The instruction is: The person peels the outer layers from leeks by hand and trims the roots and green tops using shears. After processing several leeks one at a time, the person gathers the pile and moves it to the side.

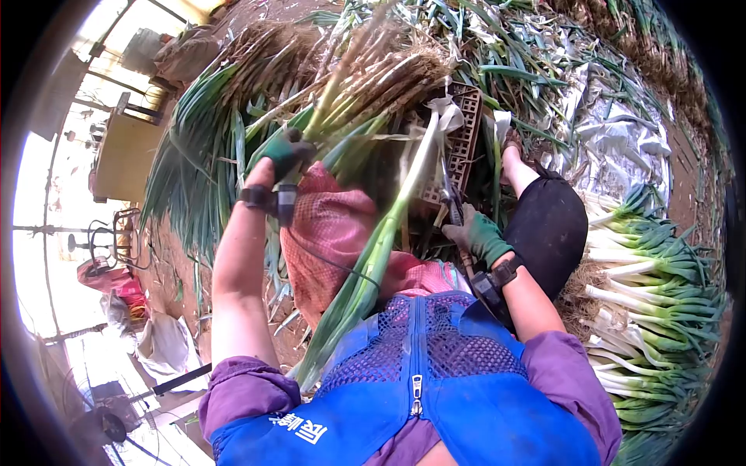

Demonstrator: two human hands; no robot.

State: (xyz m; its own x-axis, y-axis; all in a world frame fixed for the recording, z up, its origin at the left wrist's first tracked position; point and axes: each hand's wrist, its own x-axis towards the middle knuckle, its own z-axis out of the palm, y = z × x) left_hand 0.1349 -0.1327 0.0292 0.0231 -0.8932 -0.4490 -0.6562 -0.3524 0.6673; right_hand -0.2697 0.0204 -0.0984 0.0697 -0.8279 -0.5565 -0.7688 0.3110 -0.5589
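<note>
My left hand [286,155], in a green and dark glove, is closed around the stalk of a long leek [330,101] beside the unpeeled pile. My right hand [480,235], also gloved, is wrapped round a dark tool [451,186] that points up and away from me. Between the hands, another leek [400,206] lies slantwise over my lap, its white end up by the tool and its green leaves down at my vest. A pink cloth [330,233] covers my leg under the left hand.
A heap of leeks with soil-coated roots [233,93] lies ahead on the left. Behind the tool stands a brown plastic crate [464,132]. White, cleaned leeks [637,295] are stacked at the right. Peelings and leaves [536,46] litter the ground ahead.
</note>
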